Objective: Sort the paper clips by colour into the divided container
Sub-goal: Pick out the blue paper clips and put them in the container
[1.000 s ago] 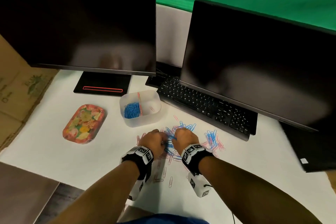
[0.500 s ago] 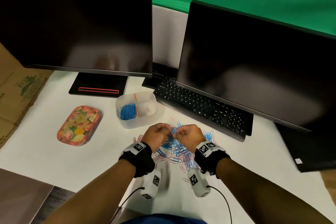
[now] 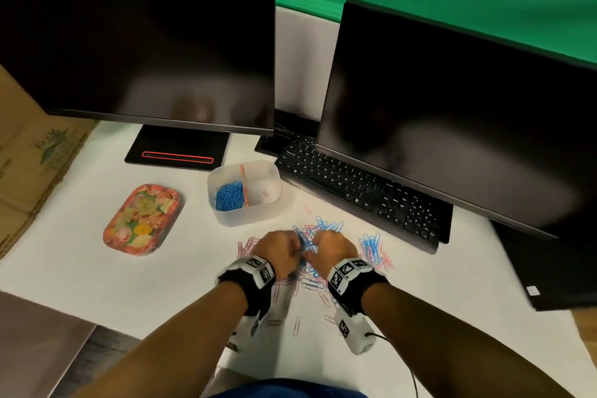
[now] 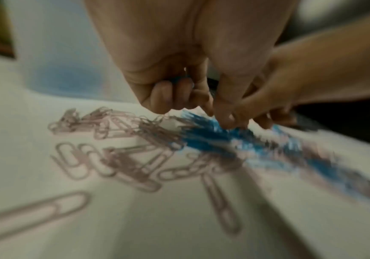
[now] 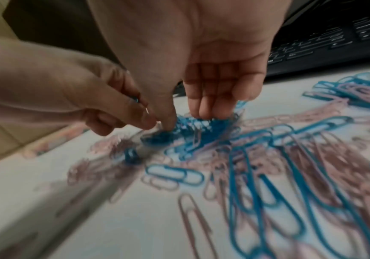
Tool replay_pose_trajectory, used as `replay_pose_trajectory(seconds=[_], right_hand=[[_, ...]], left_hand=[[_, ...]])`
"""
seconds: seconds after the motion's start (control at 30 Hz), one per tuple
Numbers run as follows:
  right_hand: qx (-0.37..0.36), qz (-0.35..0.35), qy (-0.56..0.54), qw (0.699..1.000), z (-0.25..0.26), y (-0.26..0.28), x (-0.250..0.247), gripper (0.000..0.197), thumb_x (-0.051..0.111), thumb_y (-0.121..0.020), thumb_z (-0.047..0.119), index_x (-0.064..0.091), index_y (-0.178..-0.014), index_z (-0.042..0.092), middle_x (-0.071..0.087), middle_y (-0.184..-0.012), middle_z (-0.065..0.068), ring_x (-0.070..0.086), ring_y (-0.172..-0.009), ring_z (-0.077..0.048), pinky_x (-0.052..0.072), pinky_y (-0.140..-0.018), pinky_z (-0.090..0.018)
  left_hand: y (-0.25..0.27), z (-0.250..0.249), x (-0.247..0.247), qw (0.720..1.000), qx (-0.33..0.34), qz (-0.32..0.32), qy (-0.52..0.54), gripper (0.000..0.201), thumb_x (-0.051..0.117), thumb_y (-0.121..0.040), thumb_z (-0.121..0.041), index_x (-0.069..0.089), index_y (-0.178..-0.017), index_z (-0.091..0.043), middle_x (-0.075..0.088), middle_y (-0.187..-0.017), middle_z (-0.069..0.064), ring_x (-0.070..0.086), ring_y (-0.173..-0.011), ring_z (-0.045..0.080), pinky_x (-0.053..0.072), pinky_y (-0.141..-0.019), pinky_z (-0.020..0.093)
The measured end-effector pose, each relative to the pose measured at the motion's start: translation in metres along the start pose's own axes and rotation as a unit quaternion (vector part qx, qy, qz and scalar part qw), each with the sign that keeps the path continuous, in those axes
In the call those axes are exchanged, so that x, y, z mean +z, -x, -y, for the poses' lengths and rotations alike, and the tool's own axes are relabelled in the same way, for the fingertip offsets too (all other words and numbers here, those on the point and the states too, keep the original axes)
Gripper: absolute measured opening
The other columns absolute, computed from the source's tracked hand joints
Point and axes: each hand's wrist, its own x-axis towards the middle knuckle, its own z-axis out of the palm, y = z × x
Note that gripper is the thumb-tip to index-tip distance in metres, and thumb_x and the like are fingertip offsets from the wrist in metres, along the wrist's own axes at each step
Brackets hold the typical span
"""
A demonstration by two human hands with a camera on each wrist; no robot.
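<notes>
Blue and pink paper clips lie mixed in a pile (image 3: 318, 229) on the white table in front of the translucent divided container (image 3: 273, 179). Its left compartment holds a heap of blue clips (image 3: 228, 196); the right one holds a pink clip (image 3: 265, 193). My left hand (image 4: 193, 103) hovers low over the pile, its fingers curled round a few blue clips (image 4: 177, 81). My right hand (image 5: 184, 121) sits just right of it, thumb and fingertips (image 5: 204, 112) pinching into a clump of blue clips (image 5: 193, 126). The wrist views are blurred.
A black keyboard (image 3: 358, 191) lies just behind and right of the pile, under the right monitor (image 3: 452, 126). The left monitor's base (image 3: 177, 152) stands behind the container. A flowered tray (image 3: 142, 220) lies to the left. More clips (image 3: 371, 247) are scattered to the right.
Half a second ago both hands were raised together above the pile; now they have dropped back onto it, and the right fingers dig into the blue clips.
</notes>
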Motion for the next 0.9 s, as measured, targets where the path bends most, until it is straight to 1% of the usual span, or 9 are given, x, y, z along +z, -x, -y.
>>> replay_pose_trajectory(seconds=[0.07, 0.13, 0.27, 0.43, 0.57, 0.67, 0.73, 0.8, 0.9], right_hand=[[-0.009, -0.020, 0.032, 0.999, -0.001, -0.001, 0.007, 0.032, 0.060, -0.089, 0.036, 0.061, -0.113, 0.016, 0.060, -0.118, -0.007, 0.061, -0.106, -0.027, 0.051, -0.085, -0.034], [-0.015, -0.028, 0.046, 0.998, -0.003, -0.002, 0.009, 0.025, 0.055, -0.092, 0.029, 0.062, -0.112, 0.015, 0.059, -0.117, -0.007, 0.061, -0.104, -0.027, 0.051, -0.084, -0.035], [-0.028, -0.038, 0.034, 0.998, -0.010, -0.001, 0.007, 0.017, 0.050, -0.091, 0.015, 0.064, -0.102, 0.015, 0.061, -0.108, -0.006, 0.063, -0.095, -0.025, 0.052, -0.079, -0.033], [-0.011, -0.021, -0.071, 0.997, -0.024, 0.002, 0.001, 0.014, 0.051, -0.087, 0.017, 0.065, -0.084, 0.019, 0.066, -0.088, -0.001, 0.062, -0.077, -0.019, 0.049, -0.065, -0.024], [-0.031, 0.004, -0.187, 0.982, -0.037, 0.004, -0.006, 0.012, 0.060, -0.083, 0.019, 0.066, -0.075, 0.025, 0.066, -0.073, 0.009, 0.062, -0.069, -0.009, 0.047, -0.059, -0.019], [-0.048, 0.002, -0.242, 0.969, -0.041, 0.008, -0.015, 0.007, 0.065, -0.084, 0.019, 0.067, -0.079, 0.023, 0.065, -0.074, 0.008, 0.060, -0.069, -0.008, 0.044, -0.061, -0.017], [-0.055, -0.008, -0.268, 0.962, -0.040, 0.010, -0.019, 0.008, 0.067, -0.084, 0.021, 0.066, -0.077, 0.024, 0.065, -0.073, 0.008, 0.058, -0.067, -0.007, 0.044, -0.062, -0.016], [-0.062, -0.009, -0.297, 0.953, -0.035, 0.012, -0.022, 0.012, 0.070, -0.083, 0.021, 0.065, -0.072, 0.026, 0.067, -0.073, 0.006, 0.058, -0.066, -0.007, 0.046, -0.063, -0.018], [-0.078, -0.001, -0.352, 0.933, -0.022, 0.015, -0.023, 0.012, 0.072, -0.082, 0.019, 0.068, -0.071, 0.022, 0.068, -0.071, 0.002, 0.058, -0.064, -0.007, 0.045, -0.065, -0.020]], left_hand=[[0.002, 0.003, 0.007, 0.993, 0.048, 0.007, -0.108, 0.016, 0.062, -0.077, -0.020, 0.065, -0.092, -0.025, 0.067, -0.097, -0.001, 0.062, -0.085, 0.022, 0.048, -0.075, 0.025], [0.000, 0.005, 0.009, 0.990, 0.059, -0.001, -0.132, 0.019, 0.061, -0.079, -0.020, 0.066, -0.097, -0.024, 0.065, -0.104, 0.001, 0.063, -0.093, 0.025, 0.052, -0.082, 0.031], [-0.003, 0.010, 0.010, 0.989, 0.045, -0.010, -0.138, 0.010, 0.062, -0.081, -0.019, 0.064, -0.090, -0.022, 0.058, -0.104, 0.002, 0.061, -0.092, 0.025, 0.051, -0.082, 0.031], [-0.005, 0.017, 0.004, 0.996, 0.035, -0.031, -0.072, 0.006, 0.066, -0.080, -0.021, 0.062, -0.079, -0.026, 0.064, -0.093, -0.002, 0.062, -0.086, 0.021, 0.050, -0.076, 0.027], [-0.005, 0.018, 0.000, 0.993, 0.006, -0.041, 0.115, 0.019, 0.074, -0.078, -0.014, 0.062, -0.072, -0.028, 0.068, -0.078, -0.005, 0.062, -0.073, 0.011, 0.046, -0.067, 0.015], [-0.003, 0.013, -0.006, 0.964, -0.013, 0.000, 0.266, 0.020, 0.073, -0.080, -0.009, 0.070, -0.090, -0.027, 0.064, -0.078, -0.002, 0.056, -0.070, 0.009, 0.043, -0.071, 0.018], [0.000, 0.009, -0.009, 0.940, -0.047, 0.039, 0.335, 0.022, 0.065, -0.086, -0.007, 0.070, -0.102, -0.021, 0.061, -0.080, 0.006, 0.048, -0.060, 0.010, 0.039, -0.056, 0.019], [0.001, 0.005, -0.008, 0.887, -0.083, 0.051, 0.451, 0.025, 0.052, -0.089, -0.001, 0.070, -0.102, -0.013, 0.053, -0.077, 0.010, 0.036, -0.051, 0.010, 0.028, -0.046, 0.020], [0.005, -0.005, -0.010, 0.802, -0.115, 0.063, 0.582, 0.024, 0.038, -0.086, -0.005, 0.062, -0.093, -0.007, 0.050, -0.071, 0.007, 0.037, -0.054, 0.013, 0.025, -0.048, 0.023]])
